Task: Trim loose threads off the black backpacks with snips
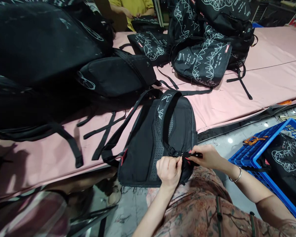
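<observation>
A black backpack (139,144) lies on its front at the table's edge, its padded back panel facing up. One shoulder strap (165,113), with white scribbles on it, arches across the panel towards me. At its lower end, my left hand (169,171) is closed in a pinch on the black webbing. My right hand (206,156) pinches the dark webbing strap (196,154) just to the right, close to the left fingertips. Small details between the fingers are too dark to make out.
Black backpacks are piled on the pink-covered table (266,69), at left (44,46) and at the back (202,62). A blue plastic crate (256,161) holding a backpack stands at right. Opposite, a person in a yellow top (138,6) handles a black item. Another person's patterned clothing (39,214) shows at lower left.
</observation>
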`<state>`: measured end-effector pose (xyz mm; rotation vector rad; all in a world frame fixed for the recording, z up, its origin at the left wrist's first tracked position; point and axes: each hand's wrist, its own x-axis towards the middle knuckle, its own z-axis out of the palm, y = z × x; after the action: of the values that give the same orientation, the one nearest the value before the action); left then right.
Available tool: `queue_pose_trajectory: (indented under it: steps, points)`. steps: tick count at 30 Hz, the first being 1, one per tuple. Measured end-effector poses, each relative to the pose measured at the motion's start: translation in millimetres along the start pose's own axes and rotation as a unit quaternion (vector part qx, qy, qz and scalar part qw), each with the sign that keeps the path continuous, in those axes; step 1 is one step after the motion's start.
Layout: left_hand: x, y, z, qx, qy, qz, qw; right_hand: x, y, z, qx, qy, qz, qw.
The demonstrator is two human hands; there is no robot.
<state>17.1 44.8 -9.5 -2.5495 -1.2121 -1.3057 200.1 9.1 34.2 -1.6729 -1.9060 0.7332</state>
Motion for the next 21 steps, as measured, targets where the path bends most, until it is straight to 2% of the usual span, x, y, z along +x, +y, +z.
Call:
queue_pose_trajectory:
  steps: [13, 21]
  points:
    - [0.8, 0.0, 0.2, -0.010, -0.002, -0.014, 1.000, -1.4, -1.8, 2.9, -0.016, -0.002, -0.010, 1.000]
    - [2.3, 0.3, 0.3, -0.006, -0.005, -0.020, 1.000, -1.6, -8.3, 1.7, -0.137, -0.027, -0.020, 0.990]
